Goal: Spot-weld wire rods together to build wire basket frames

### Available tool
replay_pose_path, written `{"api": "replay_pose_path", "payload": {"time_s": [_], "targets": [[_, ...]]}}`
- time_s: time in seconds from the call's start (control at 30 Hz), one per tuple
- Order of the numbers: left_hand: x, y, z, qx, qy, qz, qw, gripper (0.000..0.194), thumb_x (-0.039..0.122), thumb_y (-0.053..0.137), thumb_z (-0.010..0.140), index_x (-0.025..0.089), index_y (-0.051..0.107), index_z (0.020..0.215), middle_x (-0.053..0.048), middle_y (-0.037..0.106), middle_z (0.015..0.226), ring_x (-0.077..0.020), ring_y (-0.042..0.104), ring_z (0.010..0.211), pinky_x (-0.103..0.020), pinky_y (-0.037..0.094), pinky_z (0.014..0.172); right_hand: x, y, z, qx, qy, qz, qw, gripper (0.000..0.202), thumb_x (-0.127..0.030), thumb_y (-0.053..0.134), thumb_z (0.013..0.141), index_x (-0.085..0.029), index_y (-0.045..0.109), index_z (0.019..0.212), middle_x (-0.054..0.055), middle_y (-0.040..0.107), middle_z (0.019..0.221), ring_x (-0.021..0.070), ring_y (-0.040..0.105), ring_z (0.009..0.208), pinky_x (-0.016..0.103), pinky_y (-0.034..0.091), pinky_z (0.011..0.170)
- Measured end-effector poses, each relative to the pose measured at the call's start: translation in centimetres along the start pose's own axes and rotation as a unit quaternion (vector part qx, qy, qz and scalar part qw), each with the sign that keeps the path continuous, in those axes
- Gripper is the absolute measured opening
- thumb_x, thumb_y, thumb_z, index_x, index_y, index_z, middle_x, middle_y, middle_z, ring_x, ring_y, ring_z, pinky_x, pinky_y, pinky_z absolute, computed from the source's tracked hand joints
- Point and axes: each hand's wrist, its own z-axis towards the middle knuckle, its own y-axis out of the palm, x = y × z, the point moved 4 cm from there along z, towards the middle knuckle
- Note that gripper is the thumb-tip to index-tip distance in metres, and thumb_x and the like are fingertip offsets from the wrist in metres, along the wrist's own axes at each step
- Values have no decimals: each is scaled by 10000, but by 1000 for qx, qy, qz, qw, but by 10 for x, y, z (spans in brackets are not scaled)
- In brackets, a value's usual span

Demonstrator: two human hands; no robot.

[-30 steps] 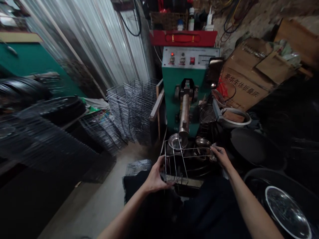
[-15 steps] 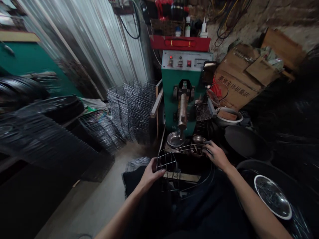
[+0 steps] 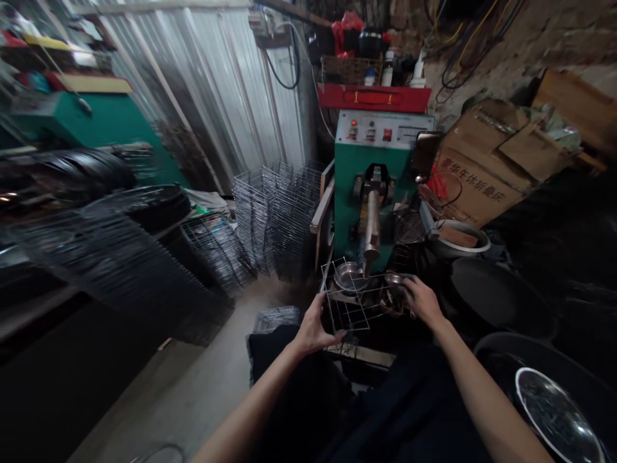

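My left hand [image 3: 317, 329] is closed round the left edge of a small welded wire rack [image 3: 348, 307], which it holds up tilted over my lap. Thin wires run from the rack to my right hand [image 3: 422, 301], whose fingers are closed at their far end; the fingertips are partly hidden in the dark. Just behind the rack stands a green machine [image 3: 354, 173] with a thick metal arm [image 3: 372, 225] pointing at me. Below the arm sits a shallow metal dish [image 3: 350, 278]. A small metal bowl [image 3: 394, 279] is beside my right fingers.
Stacked wire racks [image 3: 274, 215] stand left of the machine, and more wire grids [image 3: 120, 270] lie farther left. At right are a dark round pan [image 3: 499, 292], a pale basin [image 3: 484, 244] and a shiny bowl [image 3: 554, 411]. Behind them leans a cardboard box [image 3: 475, 170].
The view has swung left, shifting the scene rightward. The wire rack has been raised and tilted, and now overlaps the dish below the machine's arm. Both hands stay on the rack.
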Motion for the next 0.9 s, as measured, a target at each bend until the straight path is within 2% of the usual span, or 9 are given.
{"api": "replay_pose_path", "payload": {"time_s": [0.13, 0.3, 0.6, 0.9], "targets": [[-11, 8, 17, -2, 8, 8, 1000, 1061, 347, 867, 621, 213, 334, 1528, -191, 506, 1498, -400, 564, 1348, -591, 547, 1072, 11, -1, 12, -14, 4, -45, 999, 292, -242, 485, 1028, -252, 706, 1218, 89, 670, 1336, 229, 718, 1019, 283, 592, 741], [-11, 16, 37, -10, 24, 21, 999, 1076, 346, 854, 628, 182, 334, 1555, -191, 494, 1525, -408, 516, 1401, -594, 516, 1113, 21, 2, 25, -51, -3, -78, 996, 448, -87, 494, 934, -260, 677, 1305, 82, 603, 1472, 253, 660, 1203, 349, 609, 886], [-16, 19, 51, -10, 30, 45, 999, 1084, 332, 837, 629, 172, 321, 1569, -192, 475, 1538, -417, 485, 1424, -599, 476, 1154, 33, 9, 37, -52, 1, -69, 996, 481, -88, 465, 934, -236, 685, 1335, 81, 608, 1473, 260, 662, 1201, 380, 597, 948], [-19, 21, 56, -18, 33, 47, 998, 1050, 339, 810, 635, 176, 327, 1553, -179, 489, 1522, -396, 508, 1405, -576, 490, 1149, 47, 16, 43, -53, -4, -94, 994, 525, -37, 400, 917, -185, 693, 1326, 116, 663, 1390, 274, 676, 1132, 402, 593, 911]]}}
